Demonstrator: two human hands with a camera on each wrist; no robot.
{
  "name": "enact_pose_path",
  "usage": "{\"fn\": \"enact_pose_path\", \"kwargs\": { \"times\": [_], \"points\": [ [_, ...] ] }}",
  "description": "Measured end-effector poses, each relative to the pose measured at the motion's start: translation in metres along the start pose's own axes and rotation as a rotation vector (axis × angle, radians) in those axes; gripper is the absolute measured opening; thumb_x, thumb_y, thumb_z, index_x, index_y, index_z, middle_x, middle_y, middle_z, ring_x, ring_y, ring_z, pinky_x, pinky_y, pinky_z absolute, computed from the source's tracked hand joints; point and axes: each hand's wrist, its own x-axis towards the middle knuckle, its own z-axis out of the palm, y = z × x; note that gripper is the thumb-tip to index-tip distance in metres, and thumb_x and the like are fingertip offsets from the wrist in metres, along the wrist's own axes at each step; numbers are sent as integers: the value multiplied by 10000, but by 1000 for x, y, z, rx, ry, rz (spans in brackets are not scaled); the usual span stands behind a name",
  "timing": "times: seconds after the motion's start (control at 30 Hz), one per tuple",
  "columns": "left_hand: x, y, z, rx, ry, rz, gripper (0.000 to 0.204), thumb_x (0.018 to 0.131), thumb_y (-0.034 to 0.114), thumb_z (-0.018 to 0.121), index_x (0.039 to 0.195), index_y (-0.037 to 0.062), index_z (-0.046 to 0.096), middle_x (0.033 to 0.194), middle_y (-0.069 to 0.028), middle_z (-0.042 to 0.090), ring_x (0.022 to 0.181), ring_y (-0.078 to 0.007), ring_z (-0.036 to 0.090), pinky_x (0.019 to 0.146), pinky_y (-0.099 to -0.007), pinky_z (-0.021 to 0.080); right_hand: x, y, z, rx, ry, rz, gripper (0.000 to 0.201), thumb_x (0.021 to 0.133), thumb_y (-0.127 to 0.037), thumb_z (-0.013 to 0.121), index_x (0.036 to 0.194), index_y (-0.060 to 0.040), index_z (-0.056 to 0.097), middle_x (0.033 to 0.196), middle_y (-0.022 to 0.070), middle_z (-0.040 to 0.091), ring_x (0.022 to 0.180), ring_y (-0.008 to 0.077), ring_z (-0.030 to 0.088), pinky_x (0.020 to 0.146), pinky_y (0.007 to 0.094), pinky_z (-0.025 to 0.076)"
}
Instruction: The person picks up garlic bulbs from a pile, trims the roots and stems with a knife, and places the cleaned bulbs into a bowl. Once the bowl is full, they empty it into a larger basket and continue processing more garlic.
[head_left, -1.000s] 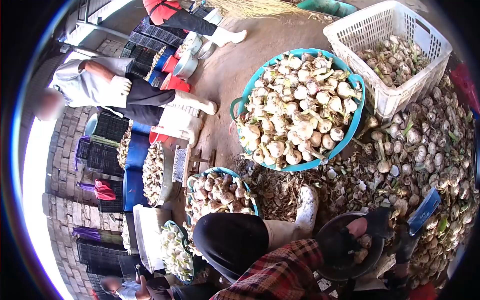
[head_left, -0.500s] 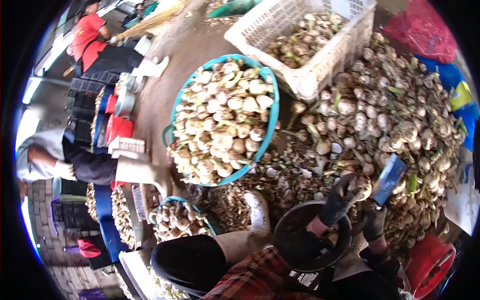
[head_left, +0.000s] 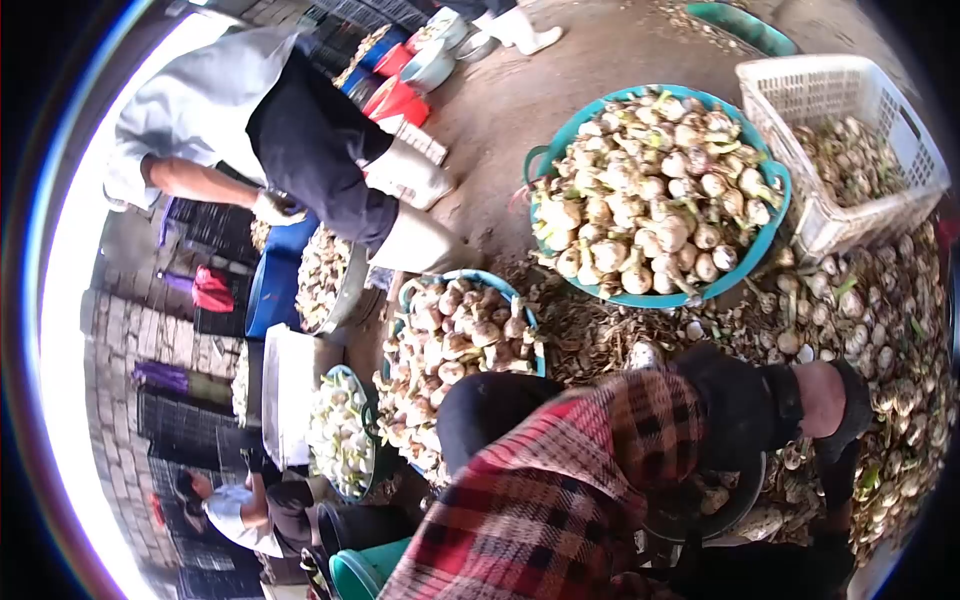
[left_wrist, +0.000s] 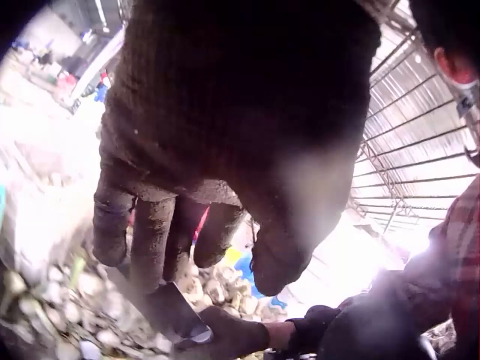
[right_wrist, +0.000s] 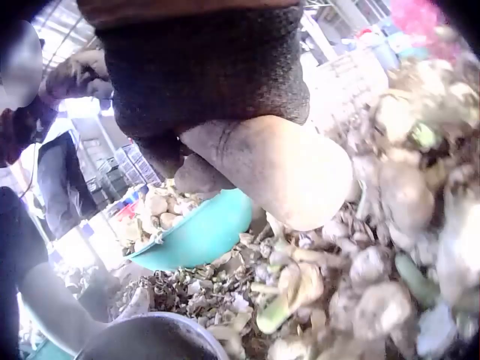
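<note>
In a dark glove, my left hand (left_wrist: 240,112) hangs with its fingers spread and loosely bent, and no bulb shows between them. It reaches over the garlic heap (head_left: 890,340) in the head view. Below it, in the left wrist view, a broad flat knife blade (left_wrist: 176,311) extends from my gloved right hand. My right hand (right_wrist: 210,75) grips the knife (right_wrist: 277,176), whose wide blade looks pale in the right wrist view. The left arm mostly hides the right hand in the head view. A dark bowl (head_left: 740,510) with some bulbs sits beneath the left sleeve.
A heaped teal tub (head_left: 650,298) and a white crate (head_left: 830,225) of garlic stand ahead. A smaller basket (head_left: 540,365) of bulbs is by my knee. At the left a person in white boots (head_left: 420,235) bends near more tubs; another person (head_left: 240,510) sits behind.
Half a second ago my left hand held a garlic bulb near the blade; now no bulb shows in it, and that arm reaches farther across. The head view has swung and the standing person has bent over.
</note>
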Motion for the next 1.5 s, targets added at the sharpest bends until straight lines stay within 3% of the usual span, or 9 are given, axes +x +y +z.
{"fn": "enact_pose_path", "kwargs": {
  "times": [0.1,0.3,0.63,0.8,0.93,1.03,1.13,1.23,1.5],
  "points": [
    [-36,16,-121,176,-264,-54,358,741,414,644,900,101,712,946,-125,670,921,-313,615,832,-404,489,37,-48,-22,-39,-136,-32,233,786,-124,650,970,-7,569,774,58,577,726,191,547,672,341,456],
    [-340,115,-232,201,575,-632,308,862,226,653,1059,-3,595,902,-118,644,806,-167,647,662,-290,518,58,-145,-31,79,-313,44,165,797,-74,649,930,-63,552,739,-17,540,638,85,494,557,257,419],
    [-641,234,110,-454,1764,-1773,248,855,188,664,976,-16,595,750,-46,615,614,-123,587,605,-251,500,60,-195,-36,90,-505,31,182,738,-64,685,830,-87,530,707,-37,502,620,77,478,549,249,412],
    [-624,222,309,-1457,2117,-1088,352,942,267,474,1206,34,472,1066,-184,571,986,-346,582,818,-481,496,14,-288,30,-72,-367,-136,150,756,-47,677,831,-71,549,719,-42,514,629,66,469,563,245,411],
    [-591,200,279,-1746,2336,-575,427,910,195,471,1302,86,343,1257,-185,497,1168,-325,499,1006,-451,408,-1,-295,56,-149,-355,-140,133,770,-70,677,838,-52,564,707,-25,535,619,73,476,553,257,410],
    [-616,207,304,-1488,2132,-747,385,894,131,521,1251,68,391,1184,-177,540,1116,-311,539,946,-430,460,-16,-308,61,-140,-310,-132,149,767,-86,685,856,-45,572,703,-22,537,621,77,479,563,259,413],
    [-657,219,309,-1353,2562,-1319,280,871,188,614,1084,18,550,955,-149,625,849,-264,648,665,-339,550,-15,-291,53,-159,-349,-36,178,780,-83,667,934,-25,599,754,-8,586,677,103,525,628,279,442],
    [-741,231,370,-7,1487,-2599,674,699,374,749,1218,15,511,996,-213,624,976,-395,583,866,-459,461,-29,-285,54,-216,-308,-206,199,782,-85,664,959,-21,599,789,7,599,711,122,540,661,290,446],
    [-891,247,440,244,1049,-2671,695,654,240,732,1274,68,471,1166,-199,567,1056,-351,563,915,-416,449,-61,-304,69,-274,-316,-420,260,786,-90,656,1027,-10,600,880,46,634,801,171,579,748,320,456]
  ]
}}
